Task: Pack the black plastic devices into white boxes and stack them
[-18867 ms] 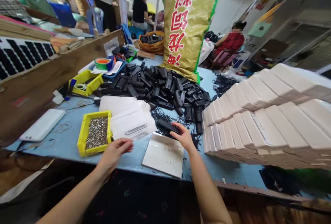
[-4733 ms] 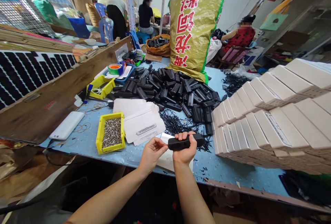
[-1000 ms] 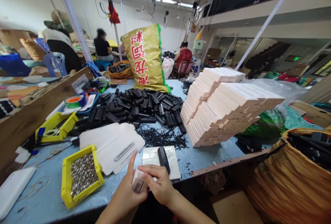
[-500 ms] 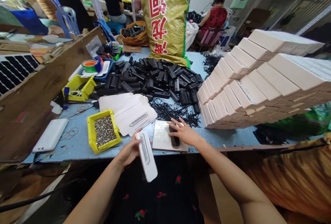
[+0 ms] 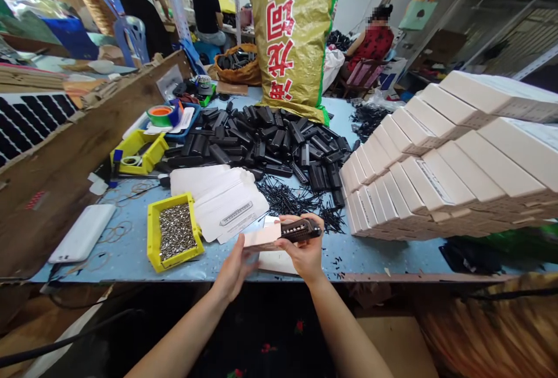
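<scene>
My left hand (image 5: 233, 270) is closed round the left end of a slim white box (image 5: 262, 237), above the table's front edge. In my right hand (image 5: 308, 257) is a long black plastic device (image 5: 300, 230) with a row of shiny slots along its side. The device meets the right end of the box, and it looks partly inside; how deep I cannot tell. Below both hands lies a pale flat board (image 5: 279, 262), mostly covered. Just left are flat white printed cartons (image 5: 231, 206) and a yellow bin (image 5: 152, 238) of small metal parts.
Black plastic devices (image 5: 235, 134) form a pile behind thin black pieces (image 5: 285, 200). Stacked white boxes (image 5: 418, 174) stand at right. A large gold sack (image 5: 296, 46) rises at the back. A wooden partition (image 5: 87, 134) borders the left. Several people are farther off.
My right hand has lifted the black device off the board and turned it. My left hand has raised the white box and tilted it level, bringing its end against the device.
</scene>
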`<state>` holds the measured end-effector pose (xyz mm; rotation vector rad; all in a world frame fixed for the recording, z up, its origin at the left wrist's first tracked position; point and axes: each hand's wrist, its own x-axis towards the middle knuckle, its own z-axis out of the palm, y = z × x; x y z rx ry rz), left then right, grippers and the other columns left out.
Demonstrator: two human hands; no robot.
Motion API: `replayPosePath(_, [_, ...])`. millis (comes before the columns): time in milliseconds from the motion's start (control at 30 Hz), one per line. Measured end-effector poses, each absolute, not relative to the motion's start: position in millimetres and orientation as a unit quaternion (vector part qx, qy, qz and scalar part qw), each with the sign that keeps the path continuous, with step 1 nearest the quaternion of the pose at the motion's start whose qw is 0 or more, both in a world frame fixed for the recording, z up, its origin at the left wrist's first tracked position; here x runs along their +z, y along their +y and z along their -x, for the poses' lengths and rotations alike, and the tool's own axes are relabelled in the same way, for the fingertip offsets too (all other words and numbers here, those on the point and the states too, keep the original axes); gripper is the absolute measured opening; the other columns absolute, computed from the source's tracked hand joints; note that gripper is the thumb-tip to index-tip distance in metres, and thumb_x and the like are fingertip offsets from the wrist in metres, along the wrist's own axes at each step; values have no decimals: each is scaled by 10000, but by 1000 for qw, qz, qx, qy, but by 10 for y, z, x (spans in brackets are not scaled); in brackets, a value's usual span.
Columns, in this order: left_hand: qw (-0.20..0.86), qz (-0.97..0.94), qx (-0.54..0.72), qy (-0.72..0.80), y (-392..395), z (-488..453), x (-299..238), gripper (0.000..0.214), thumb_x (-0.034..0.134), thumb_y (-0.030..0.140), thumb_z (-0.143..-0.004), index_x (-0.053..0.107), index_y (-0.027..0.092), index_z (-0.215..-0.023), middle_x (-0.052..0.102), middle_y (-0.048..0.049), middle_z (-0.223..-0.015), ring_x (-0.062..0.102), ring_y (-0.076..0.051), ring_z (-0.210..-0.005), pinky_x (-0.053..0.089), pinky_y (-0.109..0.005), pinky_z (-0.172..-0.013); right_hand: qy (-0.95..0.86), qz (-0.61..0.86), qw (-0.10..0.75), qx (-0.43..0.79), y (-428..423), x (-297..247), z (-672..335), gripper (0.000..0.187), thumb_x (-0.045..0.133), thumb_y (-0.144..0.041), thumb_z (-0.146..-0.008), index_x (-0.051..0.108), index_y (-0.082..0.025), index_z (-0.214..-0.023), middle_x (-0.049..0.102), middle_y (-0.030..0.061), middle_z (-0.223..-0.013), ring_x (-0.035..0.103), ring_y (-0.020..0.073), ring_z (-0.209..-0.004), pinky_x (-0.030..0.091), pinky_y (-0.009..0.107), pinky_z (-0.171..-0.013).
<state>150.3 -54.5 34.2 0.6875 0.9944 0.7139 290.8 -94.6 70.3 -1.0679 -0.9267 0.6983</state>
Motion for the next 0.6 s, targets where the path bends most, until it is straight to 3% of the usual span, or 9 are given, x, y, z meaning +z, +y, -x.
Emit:
replayPosePath(100, [567,-563,358,483,-484,-1330,236,843,844,434,-528,466,181,-1237,542,-146,-1267,486,-349,-1214,447,-445,-974,-508,486,636,319,-802,617,-2937,646,740,-487,-731,372,-250,-1206,657,80,-1028,652,219,-958,520,416,-869])
replayPosePath(200, [510,-636,317,485,-429,-1271,203,667,788,369,-604,478,192,-1168,635,-90,-1048,611,-299,-1006,481,-395,-884,-667,593,372,254,-324,521,-3196,399,521,-485,-890,553,-183,-1149,658,80,-1069,630,189,-1012,488,332,-897])
replayPosePath(267, [476,-643,326,504,-406,-1250,213,600,740,350,-647,460,193,-1154,639,-48,-934,640,-248,-844,498,-349,-789,-668,687,232,166,79,481,-3500,386,315,-328,-984,611,-127,-1131,641,107,-1131,591,186,-1096,430,324,-963])
replayPosePath(400, [426,-683,315,502,-393,-1154,223,604,726,331,-646,456,202,-1171,637,-39,-928,638,-230,-800,490,-313,-740,-651,741,115,118,568,436,-4040,247,455,-129,-909,684,-46,-948,654,214,-1062,580,274,-1093,412,378,-960])
replayPosePath(600, [429,-725,252,476,-338,-1151,199,602,693,367,-702,448,192,-1223,661,-64,-972,646,-249,-844,490,-315,-732,-699,708,-38,96,465,425,-4089,229,480,-52,-851,696,-63,-927,686,209,-977,613,258,-1024,407,360,-931])
